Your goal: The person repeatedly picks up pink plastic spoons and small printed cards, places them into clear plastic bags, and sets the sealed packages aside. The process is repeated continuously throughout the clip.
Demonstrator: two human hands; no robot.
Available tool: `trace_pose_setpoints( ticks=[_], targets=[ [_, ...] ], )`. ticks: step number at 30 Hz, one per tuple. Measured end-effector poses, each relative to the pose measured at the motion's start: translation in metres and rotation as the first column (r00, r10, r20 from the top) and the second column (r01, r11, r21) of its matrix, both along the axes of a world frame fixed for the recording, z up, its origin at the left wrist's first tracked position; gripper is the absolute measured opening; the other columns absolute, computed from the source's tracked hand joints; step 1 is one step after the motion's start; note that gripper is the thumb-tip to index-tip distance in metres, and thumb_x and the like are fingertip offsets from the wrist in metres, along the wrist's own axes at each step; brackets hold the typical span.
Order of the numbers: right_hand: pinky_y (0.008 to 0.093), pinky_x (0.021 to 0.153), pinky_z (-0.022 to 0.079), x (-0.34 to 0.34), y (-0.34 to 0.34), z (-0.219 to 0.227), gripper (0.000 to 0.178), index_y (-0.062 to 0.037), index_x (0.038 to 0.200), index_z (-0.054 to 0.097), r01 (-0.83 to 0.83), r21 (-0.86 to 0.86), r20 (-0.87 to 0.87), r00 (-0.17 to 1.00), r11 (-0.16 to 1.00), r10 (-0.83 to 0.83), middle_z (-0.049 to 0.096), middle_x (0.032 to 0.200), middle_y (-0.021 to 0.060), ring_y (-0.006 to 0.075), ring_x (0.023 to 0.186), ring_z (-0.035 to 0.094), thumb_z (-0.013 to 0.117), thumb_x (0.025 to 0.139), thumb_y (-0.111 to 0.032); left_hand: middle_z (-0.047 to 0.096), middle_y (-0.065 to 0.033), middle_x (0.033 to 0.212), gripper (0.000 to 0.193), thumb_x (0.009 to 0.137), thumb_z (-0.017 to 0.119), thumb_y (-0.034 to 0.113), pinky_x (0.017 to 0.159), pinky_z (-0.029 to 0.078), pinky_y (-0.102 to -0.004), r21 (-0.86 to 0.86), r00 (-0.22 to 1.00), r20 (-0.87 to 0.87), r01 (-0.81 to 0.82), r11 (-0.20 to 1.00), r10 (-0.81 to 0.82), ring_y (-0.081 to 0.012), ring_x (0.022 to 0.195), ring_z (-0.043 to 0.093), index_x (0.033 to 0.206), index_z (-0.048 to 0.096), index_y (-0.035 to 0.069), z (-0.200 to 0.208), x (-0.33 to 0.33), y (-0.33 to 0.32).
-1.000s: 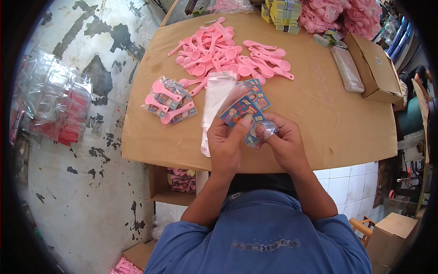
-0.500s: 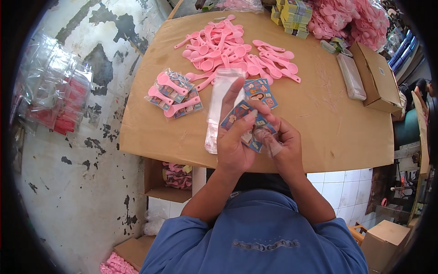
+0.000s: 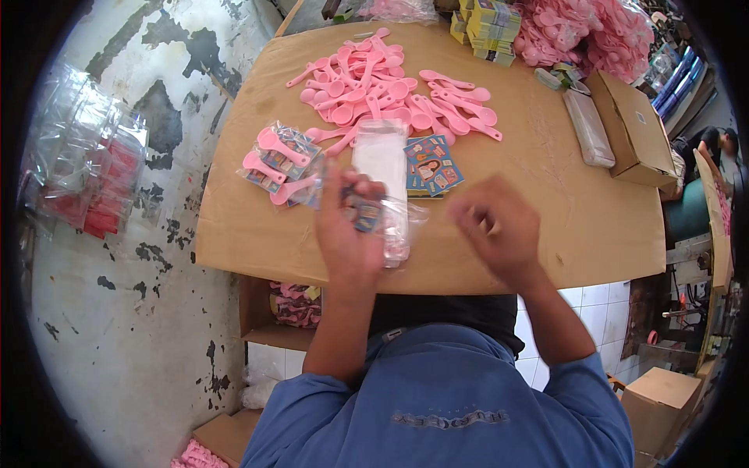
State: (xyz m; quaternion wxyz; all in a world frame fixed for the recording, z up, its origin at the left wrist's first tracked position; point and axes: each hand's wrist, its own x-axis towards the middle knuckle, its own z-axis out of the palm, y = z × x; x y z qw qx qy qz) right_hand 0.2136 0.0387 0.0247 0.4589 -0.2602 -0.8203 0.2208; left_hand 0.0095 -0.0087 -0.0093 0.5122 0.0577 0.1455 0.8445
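Note:
My left hand (image 3: 349, 234) is closed on a blue printed card (image 3: 365, 217) in a clear bag, held low over the table and partly hidden by the fingers. Curled and smeared by motion, my right hand (image 3: 499, 226) is raised off to the right, with nothing visible in it. Between them lies a stack of clear plastic bags (image 3: 380, 160). Just beyond its right side sits a pile of blue printed cards (image 3: 434, 165). Left of my left hand are packed cards with pink measuring spoons (image 3: 282, 146). A large heap of loose pink spoons (image 3: 367, 74) spreads across the far side.
A brown-covered table (image 3: 562, 234) carries bundled yellow cards (image 3: 491, 30) and bagged pink spoons (image 3: 581, 35) at the far right. A cardboard box (image 3: 632, 129) stands at its right edge beside a clear packet (image 3: 589, 129). Another person (image 3: 710, 144) is partly visible at far right.
My hands have parted: the left moved left with the bagged card, the right came away from it to the right. The view has shifted slightly.

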Motion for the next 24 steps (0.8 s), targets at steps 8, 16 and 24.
trace_pose_setpoints(
  ticks=[8, 16, 24],
  targets=[
    [0.0386, 0.071, 0.052, 0.004, 0.18, -0.01, 0.018, -0.0025, 0.106, 0.07, 0.105, 0.224, 0.322, 0.93, 0.969, -0.175, 0.072, 0.093, 0.0136, 0.0279, 0.077, 0.066, 0.067, 0.092, -0.014, 0.064, -0.0032, 0.09, 0.036, 0.105, 0.061, 0.028, 0.081, 0.055, -0.0354, -0.002, 0.99, -0.126, -0.056, 0.998, 0.055, -0.0124, 0.08, 0.062, 0.134, 0.055, 0.007, 0.01, 0.007, -0.012],
    [0.0439, 0.08, 0.053, -0.05, 0.211, -0.029, 0.02, -0.0143, 0.109, 0.071, 0.063, 0.199, 0.651, 0.737, 0.978, -0.18, 0.064, 0.104, 0.011, 0.0315, 0.09, 0.065, 0.068, 0.089, -0.014, 0.064, -0.0052, 0.093, 0.039, 0.105, 0.061, 0.031, 0.083, 0.056, -0.0398, -0.077, 0.973, -0.231, -0.041, 0.996, 0.022, -0.0156, 0.083, 0.064, 0.134, 0.054, 0.006, 0.007, 0.011, -0.02],
    [0.0373, 0.073, 0.054, -0.003, 0.198, 0.029, 0.012, -0.0064, 0.1, 0.064, 0.041, 0.224, 0.452, 0.881, 0.974, -0.141, 0.065, 0.09, 0.0101, 0.0261, 0.084, 0.068, 0.069, 0.089, -0.008, 0.065, -0.0051, 0.092, 0.039, 0.106, 0.059, 0.031, 0.088, 0.055, -0.0385, -0.044, 0.977, -0.199, -0.092, 0.995, 0.082, -0.0155, 0.084, 0.064, 0.135, 0.054, 0.006, 0.006, 0.0, -0.019]
  ],
)
